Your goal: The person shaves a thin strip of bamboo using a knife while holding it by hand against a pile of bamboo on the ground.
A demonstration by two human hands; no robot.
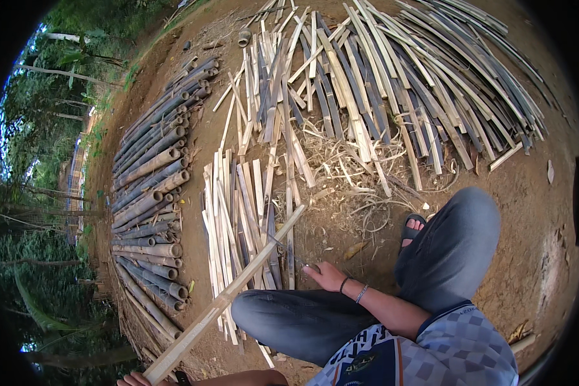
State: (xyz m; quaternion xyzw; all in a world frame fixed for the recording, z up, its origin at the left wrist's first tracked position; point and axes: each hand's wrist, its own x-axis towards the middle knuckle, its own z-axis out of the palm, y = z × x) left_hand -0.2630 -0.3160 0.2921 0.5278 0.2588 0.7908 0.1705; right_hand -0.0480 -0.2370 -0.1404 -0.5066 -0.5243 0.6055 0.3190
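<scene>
A long, pale split bamboo strip (228,294) slants from the lower left up toward the middle. My left hand (137,379) is closed around its near end at the bottom edge. My right hand (326,276), with a dark band and a bracelet at the wrist, grips a knife (297,259). Its thin blade reaches leftward to the strip near the far end; whether it cuts in cannot be made out. The strip passes beside my bent left knee (257,307).
Split bamboo slats (228,225) lie beyond my knee, and a wide spread of pale and dark slats (392,77) covers the far ground. Curled shavings (367,167) litter the dirt between. Whole bamboo poles (151,174) are stacked at the left, before trees (38,128).
</scene>
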